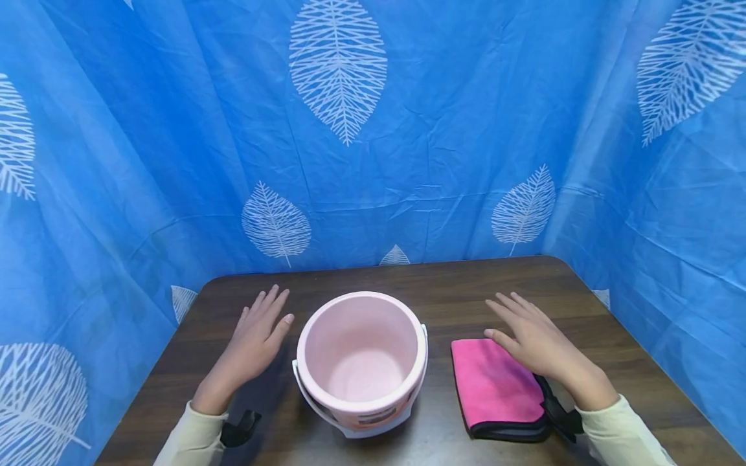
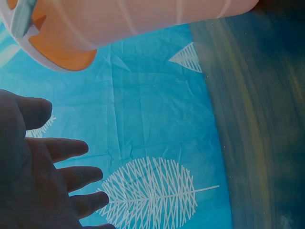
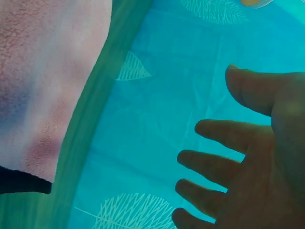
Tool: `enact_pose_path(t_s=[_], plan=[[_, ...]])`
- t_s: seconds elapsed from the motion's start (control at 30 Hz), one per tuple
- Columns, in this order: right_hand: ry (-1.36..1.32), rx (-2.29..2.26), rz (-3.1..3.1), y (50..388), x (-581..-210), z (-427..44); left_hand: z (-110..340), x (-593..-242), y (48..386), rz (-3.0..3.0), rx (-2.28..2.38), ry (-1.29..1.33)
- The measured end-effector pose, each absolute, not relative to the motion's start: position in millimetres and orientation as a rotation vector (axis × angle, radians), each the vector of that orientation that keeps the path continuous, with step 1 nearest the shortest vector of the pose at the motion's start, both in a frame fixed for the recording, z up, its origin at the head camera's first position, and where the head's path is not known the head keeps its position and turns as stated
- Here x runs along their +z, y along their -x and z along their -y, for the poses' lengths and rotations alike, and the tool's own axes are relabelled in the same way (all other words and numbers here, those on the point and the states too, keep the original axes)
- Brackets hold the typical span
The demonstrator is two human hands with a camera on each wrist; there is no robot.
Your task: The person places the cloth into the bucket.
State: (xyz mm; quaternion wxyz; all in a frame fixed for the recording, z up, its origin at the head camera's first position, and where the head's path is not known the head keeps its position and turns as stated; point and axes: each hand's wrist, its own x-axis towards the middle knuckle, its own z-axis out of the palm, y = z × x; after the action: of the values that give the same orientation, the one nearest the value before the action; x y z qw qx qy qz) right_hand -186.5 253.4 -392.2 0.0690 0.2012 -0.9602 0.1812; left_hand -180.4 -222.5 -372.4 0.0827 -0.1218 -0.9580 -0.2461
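A pale pink bucket (image 1: 361,408) stands upright on the table, its inside bare and its white handle (image 1: 326,414) lowered at the near side. My left hand (image 1: 254,341) is held to the left of the bucket, fingers straight, touching nothing. To the right lies a folded bright pink cloth (image 1: 492,385) with black edging. Over the cloth's far right corner hovers my right hand (image 1: 536,340), its fingers extended and nothing in them. Both hands show spread fingers in the wrist views, the left (image 2: 52,176) below the bucket's side (image 2: 143,16), the right (image 3: 238,162) apart from the cloth (image 3: 52,76).
The dark wooden table (image 1: 449,285) has rounded far corners. A blue curtain (image 1: 419,149) with white leaf prints hangs behind it and at both sides. Black straps (image 1: 240,428) sit at the wrists, beside pale sleeves (image 1: 192,437).
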Motion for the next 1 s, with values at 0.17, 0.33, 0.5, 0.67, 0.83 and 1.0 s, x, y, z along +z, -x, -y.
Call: enact_pose_path(t_s=[0.17, 0.33, 0.5, 0.67, 0.83, 1.0], plan=[[-0.582, 0.545, 2.910, 184, -396, -257, 223, -370, 180, 2.856, -0.754, 0.359], [-0.584, 0.528, 2.904, 182, -397, -258, 224, -369, 181, 2.849, -0.761, 0.364], [-0.595, 0.502, 2.904, 180, -399, -262, 225, -371, 180, 2.854, -0.772, 0.367], [-0.581, 0.495, 2.923, 177, -402, -265, 224, -371, 179, 2.836, -0.780, 0.388], [-0.580, 0.509, 2.935, 174, -406, -265, 223, -371, 179, 2.828, -0.791, 0.403], [-0.573, 0.521, 2.936, 170, -408, -266, 220, -373, 180, 2.832, -0.801, 0.413]])
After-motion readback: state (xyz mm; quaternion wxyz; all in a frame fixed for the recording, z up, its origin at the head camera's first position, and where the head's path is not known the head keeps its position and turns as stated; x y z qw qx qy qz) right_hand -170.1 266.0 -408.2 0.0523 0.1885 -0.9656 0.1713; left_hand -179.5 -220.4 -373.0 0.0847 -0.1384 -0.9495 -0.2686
